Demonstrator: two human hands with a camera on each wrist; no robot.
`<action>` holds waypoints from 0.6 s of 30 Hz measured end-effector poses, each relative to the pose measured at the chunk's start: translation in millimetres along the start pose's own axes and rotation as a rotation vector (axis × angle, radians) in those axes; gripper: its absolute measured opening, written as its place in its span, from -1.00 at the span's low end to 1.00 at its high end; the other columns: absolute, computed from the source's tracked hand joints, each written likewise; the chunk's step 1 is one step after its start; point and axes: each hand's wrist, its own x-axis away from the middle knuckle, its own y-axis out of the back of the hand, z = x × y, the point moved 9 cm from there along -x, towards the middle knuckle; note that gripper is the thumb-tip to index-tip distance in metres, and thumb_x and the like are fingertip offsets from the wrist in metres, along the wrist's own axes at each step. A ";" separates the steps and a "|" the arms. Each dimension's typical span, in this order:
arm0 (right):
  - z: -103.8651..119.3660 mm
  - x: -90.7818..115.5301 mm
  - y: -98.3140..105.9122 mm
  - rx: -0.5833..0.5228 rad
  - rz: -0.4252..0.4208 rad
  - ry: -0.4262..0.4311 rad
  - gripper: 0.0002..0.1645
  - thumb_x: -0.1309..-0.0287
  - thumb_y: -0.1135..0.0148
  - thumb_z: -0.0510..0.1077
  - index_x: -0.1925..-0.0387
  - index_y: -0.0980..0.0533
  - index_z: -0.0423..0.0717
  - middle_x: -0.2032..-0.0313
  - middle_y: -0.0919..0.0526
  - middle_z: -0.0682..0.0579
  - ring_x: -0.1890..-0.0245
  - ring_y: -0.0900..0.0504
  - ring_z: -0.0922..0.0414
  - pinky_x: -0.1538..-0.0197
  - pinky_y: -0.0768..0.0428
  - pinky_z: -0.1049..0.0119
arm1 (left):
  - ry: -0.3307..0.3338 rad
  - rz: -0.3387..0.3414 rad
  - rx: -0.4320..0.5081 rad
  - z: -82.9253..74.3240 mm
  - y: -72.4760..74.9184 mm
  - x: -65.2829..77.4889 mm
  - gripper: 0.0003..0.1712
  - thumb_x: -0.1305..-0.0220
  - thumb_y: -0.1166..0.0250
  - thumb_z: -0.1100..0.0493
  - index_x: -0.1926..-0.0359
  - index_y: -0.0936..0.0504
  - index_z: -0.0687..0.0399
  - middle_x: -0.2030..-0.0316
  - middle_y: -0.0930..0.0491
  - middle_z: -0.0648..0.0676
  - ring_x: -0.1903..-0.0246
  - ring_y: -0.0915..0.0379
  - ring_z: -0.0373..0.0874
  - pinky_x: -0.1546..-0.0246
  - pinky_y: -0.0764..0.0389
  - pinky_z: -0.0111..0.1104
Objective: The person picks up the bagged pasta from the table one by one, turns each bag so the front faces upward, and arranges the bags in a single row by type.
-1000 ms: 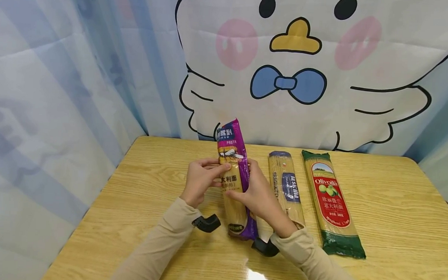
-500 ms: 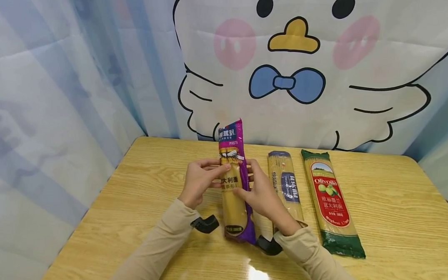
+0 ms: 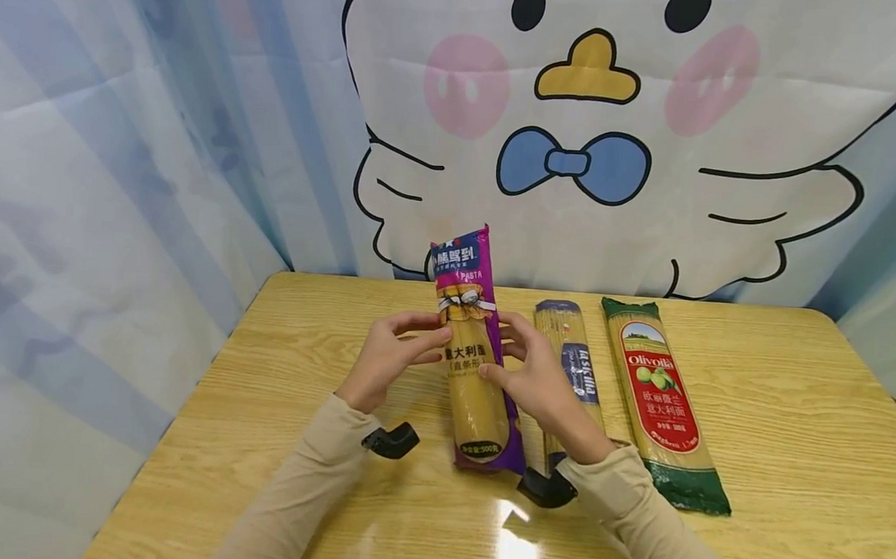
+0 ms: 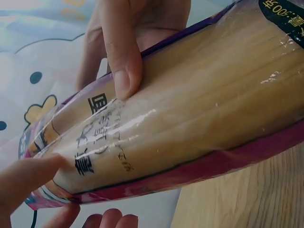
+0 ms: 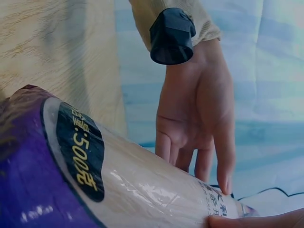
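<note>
A purple-edged packet of spaghetti with a clear front is held tilted above the table, its top end away from the person. My left hand pinches its left edge, thumb on the front. On the opposite edge my right hand grips it, with the thumb pressed on the clear front and the fingers partly hidden behind. In the left wrist view, the packet lies between both thumbs. The right wrist view shows the packet's bottom end close up and the left hand beyond it.
A blue-labelled spaghetti packet lies just right of the held one, partly covered by the right hand. Further right lies a green-ended packet with a red label. The wooden table ends at a cartoon-printed curtain.
The held packet has turned so its front faces up more fully, and its lower end has swung slightly right. Both hands have kept hold, and the right hand has shifted a little right.
</note>
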 end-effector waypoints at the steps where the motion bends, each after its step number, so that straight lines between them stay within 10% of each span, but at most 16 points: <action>1: -0.4 -0.2 0.3 -0.010 0.002 -0.003 -0.20 -0.14 -0.32 -0.43 -0.39 -0.28 -0.11 -0.19 -0.54 -0.22 -0.21 -0.51 -0.20 -0.21 -0.58 -0.13 | -0.001 0.013 0.002 0.1 0.0 -0.2 -0.46 -0.23 -0.43 0.17 -0.19 -0.55 0.26 -0.14 -0.53 0.24 0.05 -0.66 -0.01 0.00 -0.72 -0.19; 11: -3.6 0.7 0.2 -0.053 0.014 -0.012 -0.18 -0.16 -0.29 -0.44 -0.43 -0.24 -0.16 -0.23 -0.50 -0.25 -0.25 -0.46 -0.23 -0.20 -0.60 -0.07 | 0.042 0.239 0.052 15.5 -12.6 -1.9 -0.36 -0.37 -0.24 0.30 -0.40 -0.25 0.31 -0.26 -0.39 0.34 -0.14 -0.50 0.01 -0.18 -0.62 -0.19; 18: -7.6 -1.3 -4.1 -0.048 0.033 -0.009 -0.19 -0.18 -0.26 -0.44 -0.43 -0.22 -0.20 -0.26 -0.48 -0.26 -0.30 -0.43 -0.23 -0.24 -0.57 -0.07 | 0.081 0.182 0.140 23.3 -7.4 -7.1 -0.39 -0.31 -0.26 0.35 -0.34 -0.31 0.35 -0.17 -0.48 0.34 -0.01 -0.58 -0.07 -0.08 -0.68 -0.12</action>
